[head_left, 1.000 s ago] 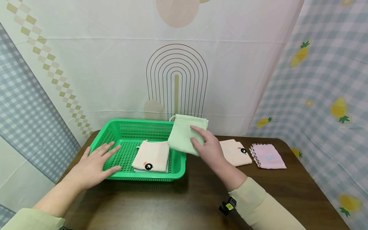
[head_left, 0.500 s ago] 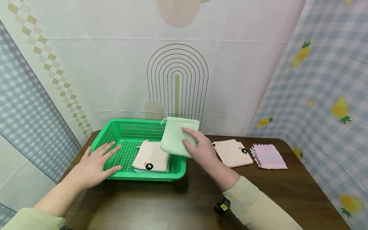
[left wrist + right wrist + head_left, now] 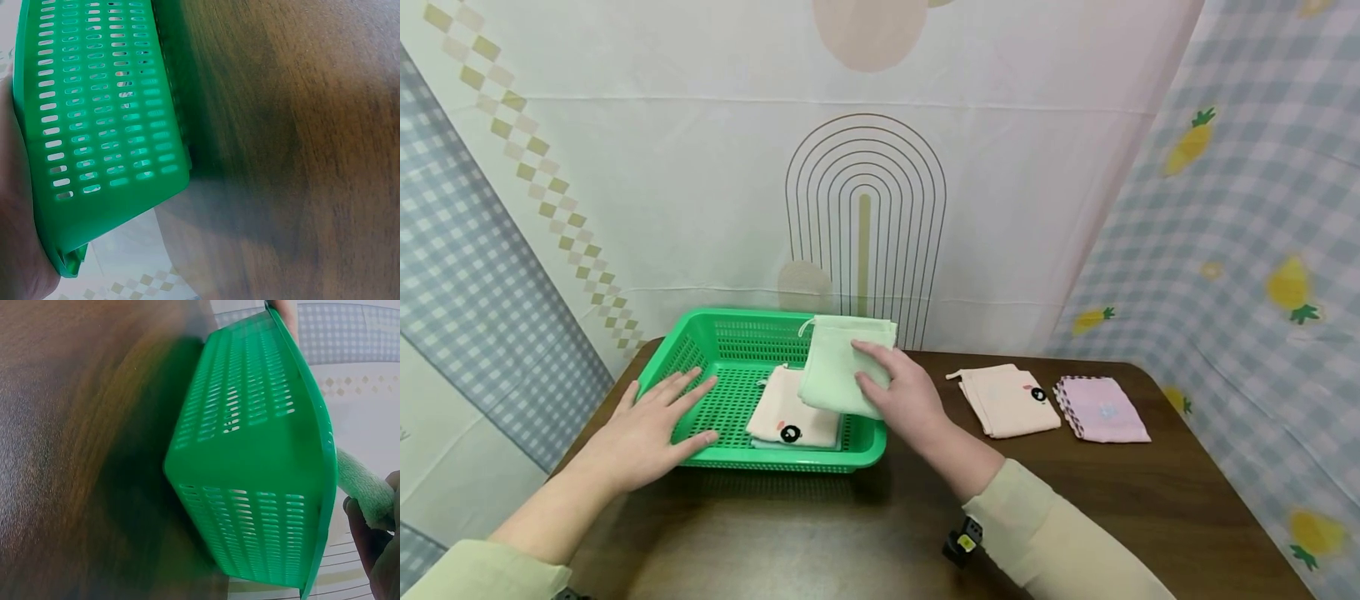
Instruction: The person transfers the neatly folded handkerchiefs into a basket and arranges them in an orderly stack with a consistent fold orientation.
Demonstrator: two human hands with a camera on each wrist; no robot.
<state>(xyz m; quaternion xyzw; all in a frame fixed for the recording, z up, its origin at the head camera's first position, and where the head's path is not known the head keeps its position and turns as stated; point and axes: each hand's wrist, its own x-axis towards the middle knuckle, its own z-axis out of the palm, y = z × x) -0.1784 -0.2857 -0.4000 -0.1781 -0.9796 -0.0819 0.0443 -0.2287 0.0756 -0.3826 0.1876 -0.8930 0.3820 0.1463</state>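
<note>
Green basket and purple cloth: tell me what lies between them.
In the head view, a folded cream cloth lies on the table between them; nearer the green basket, the right hand shows too.

Pale cloth [image 3: 366,487] in right hand [image 3: 382,557] above green basket [image 3: 250,456]

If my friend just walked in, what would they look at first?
Probably the big green basket on the left of the brown table. Then maybe the pale green cloth that the right hand holds above the basket's right side. Over on the right, a purple cloth with a checked edge might catch their eye too.
</note>
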